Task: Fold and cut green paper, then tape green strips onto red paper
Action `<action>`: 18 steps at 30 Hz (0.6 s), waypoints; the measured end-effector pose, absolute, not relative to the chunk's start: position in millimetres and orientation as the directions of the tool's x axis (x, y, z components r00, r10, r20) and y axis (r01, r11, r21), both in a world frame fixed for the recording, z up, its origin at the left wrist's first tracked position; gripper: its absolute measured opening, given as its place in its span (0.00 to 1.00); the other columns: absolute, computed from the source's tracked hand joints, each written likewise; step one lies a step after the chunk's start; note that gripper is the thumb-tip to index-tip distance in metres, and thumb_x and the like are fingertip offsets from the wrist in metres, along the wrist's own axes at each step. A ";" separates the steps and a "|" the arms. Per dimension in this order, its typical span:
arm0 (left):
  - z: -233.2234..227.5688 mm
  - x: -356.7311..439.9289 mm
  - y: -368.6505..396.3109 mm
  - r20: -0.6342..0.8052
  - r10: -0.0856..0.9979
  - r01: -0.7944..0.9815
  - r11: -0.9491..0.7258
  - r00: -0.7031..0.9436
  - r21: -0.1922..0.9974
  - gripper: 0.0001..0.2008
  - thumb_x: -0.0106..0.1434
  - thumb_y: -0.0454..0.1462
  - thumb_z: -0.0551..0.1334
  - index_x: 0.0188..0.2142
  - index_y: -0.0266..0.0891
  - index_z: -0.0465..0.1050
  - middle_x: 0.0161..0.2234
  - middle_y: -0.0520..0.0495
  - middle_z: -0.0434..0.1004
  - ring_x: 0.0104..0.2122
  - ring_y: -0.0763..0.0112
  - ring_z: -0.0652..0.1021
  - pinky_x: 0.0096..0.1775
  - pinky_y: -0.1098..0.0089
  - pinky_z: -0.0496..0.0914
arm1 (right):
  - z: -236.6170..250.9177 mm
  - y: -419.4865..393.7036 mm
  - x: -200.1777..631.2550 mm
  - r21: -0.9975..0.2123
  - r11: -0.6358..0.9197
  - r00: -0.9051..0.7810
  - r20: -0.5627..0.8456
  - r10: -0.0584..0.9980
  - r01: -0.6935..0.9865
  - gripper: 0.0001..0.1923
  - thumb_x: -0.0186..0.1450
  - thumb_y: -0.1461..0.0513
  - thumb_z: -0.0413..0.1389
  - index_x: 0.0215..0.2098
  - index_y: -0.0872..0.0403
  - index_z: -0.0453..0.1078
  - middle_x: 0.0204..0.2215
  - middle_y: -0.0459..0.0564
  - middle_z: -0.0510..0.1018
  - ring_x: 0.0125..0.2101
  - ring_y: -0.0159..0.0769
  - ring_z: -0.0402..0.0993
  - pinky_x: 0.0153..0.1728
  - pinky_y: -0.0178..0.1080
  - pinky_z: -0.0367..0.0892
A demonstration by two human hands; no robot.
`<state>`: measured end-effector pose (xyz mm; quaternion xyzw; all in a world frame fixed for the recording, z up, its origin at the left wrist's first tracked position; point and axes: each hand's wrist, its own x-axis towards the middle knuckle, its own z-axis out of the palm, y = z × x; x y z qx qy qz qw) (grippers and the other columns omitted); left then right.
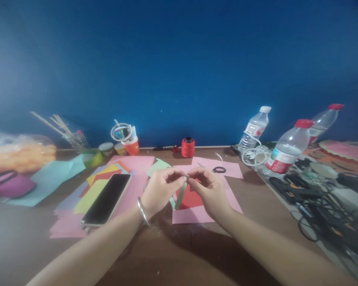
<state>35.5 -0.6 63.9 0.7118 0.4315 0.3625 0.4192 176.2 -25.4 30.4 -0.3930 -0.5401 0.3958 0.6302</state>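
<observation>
My left hand (164,188) and my right hand (207,188) meet fingertip to fingertip over the middle of the table. Both are closed in a pinch on the upper end of a narrow green paper strip (181,195), which hangs down between them. Under the strip lies a red paper sheet (191,201) on top of a pink sheet (193,217). A light green paper piece (158,166) rests just behind my left hand. Scissors with black handles (219,169) lie beyond my right hand on pink paper; my fingers hide the strip's very tip.
On the left, a phone (107,198) rests on stacked coloured paper. A red thread spool (187,147) and a cup of pens (131,146) stand by the blue wall. Plastic bottles (289,147) and tangled black cables (322,206) occupy the right side.
</observation>
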 end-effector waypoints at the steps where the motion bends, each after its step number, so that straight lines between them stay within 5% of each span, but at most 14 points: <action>1: 63.6 35.5 -0.2 0.149 0.918 0.304 -0.269 0.367 0.914 0.05 0.56 0.35 0.58 0.29 0.38 0.72 0.25 0.52 0.73 0.22 0.74 0.72 0.25 0.73 0.66 | 31.0 -25.5 176.9 -0.918 0.393 0.095 0.387 0.917 -0.047 0.02 0.56 0.64 0.56 0.30 0.52 0.68 0.27 0.45 0.72 0.25 0.30 0.69 0.26 0.36 0.68; 18: 69.8 35.7 -4.5 0.094 0.908 0.205 -0.192 0.409 0.960 0.06 0.55 0.36 0.59 0.25 0.37 0.72 0.26 0.50 0.74 0.27 0.74 0.71 0.27 0.74 0.63 | 33.7 -28.0 186.4 -0.578 0.693 -0.005 0.766 0.642 0.431 0.06 0.60 0.68 0.52 0.31 0.51 0.68 0.28 0.47 0.72 0.30 0.35 0.69 0.31 0.40 0.66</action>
